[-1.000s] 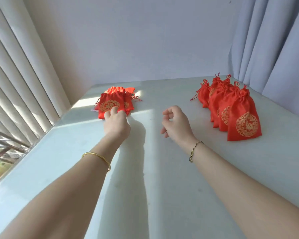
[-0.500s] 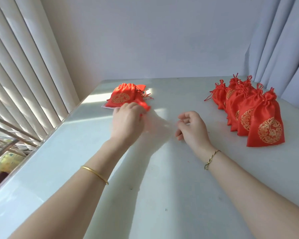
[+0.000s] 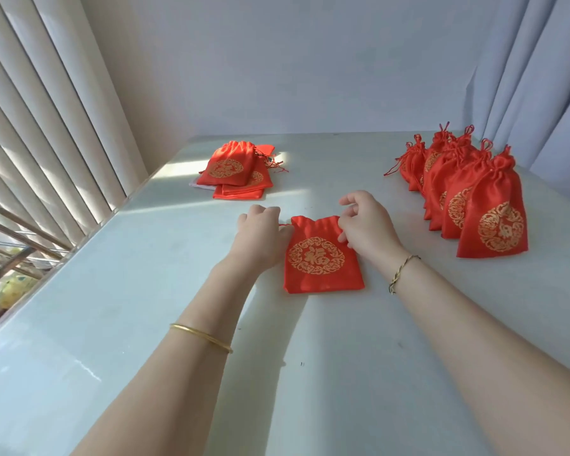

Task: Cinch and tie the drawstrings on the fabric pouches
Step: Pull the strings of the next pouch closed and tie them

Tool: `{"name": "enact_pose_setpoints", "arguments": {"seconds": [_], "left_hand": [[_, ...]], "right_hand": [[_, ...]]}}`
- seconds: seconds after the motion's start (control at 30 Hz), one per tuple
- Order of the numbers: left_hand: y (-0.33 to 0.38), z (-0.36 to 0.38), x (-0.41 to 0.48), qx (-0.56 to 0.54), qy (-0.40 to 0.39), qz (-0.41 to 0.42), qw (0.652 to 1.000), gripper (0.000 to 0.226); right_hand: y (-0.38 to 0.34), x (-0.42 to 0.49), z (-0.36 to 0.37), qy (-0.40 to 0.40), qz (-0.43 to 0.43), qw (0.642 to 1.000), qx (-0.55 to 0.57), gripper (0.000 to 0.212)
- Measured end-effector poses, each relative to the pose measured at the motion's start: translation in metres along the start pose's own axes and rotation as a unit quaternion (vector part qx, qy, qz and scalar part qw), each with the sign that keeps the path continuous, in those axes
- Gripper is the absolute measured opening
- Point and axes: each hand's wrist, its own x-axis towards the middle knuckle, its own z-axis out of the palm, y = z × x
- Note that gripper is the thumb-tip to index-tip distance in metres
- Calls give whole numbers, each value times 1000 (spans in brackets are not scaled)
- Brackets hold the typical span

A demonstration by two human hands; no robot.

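Pouch [image 3: 323, 278] printed 福: left hand [image 3: 260, 235] and right hand [image 3: 367, 230] fingers pinch its top corners.

Red satin pouch [image 3: 323, 258] at frame centre bears a gold circular emblem; the table [image 3: 112, 324] is pale grey-white.

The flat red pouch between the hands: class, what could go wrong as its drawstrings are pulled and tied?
The pouch lies flat with a hand at each top corner; uneven pulls by the left hand and right hand could cinch its mouth lopsidedly.
Little drawstring shows beside the left hand; a weak grip may slip off.
The row of tied pouches sits near the right arm; a wide pull could topple them.
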Motion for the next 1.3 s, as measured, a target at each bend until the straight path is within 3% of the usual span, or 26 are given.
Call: {"name": "enact_pose_setpoints", "arguments": {"seconds": [0.13, 0.27, 0.47, 0.63, 0.73, 0.93, 1.3], "left_hand": [[7, 14, 10, 24, 45, 3, 999, 41], [5, 19, 14, -39, 84, 58, 994, 25], [13, -9, 14, -217, 106, 174, 955, 13], [14, -25, 13, -264, 110, 189, 940, 11], [15, -30, 13, -274, 115, 177, 938, 12], [11, -43, 11, -283, 77, 142, 945, 8], [-4, -63, 11, -166, 143, 125, 968, 13]], "right_hand": [[3, 3, 2, -23, 0, 997, -80, 55], [1, 5, 6, -51, -11, 993, -109, 55], [-16, 8, -29, -118, 23, 990, 69, 21], [-28, 5, -56, -194, 50, 969, 145, 4], [-34, 0, -60, -236, 59, 955, 167, 6], [-37, 7, -64, -108, -4, 986, 125, 9], [-36, 5, -68, -116, -23, 992, 49, 17]]}}
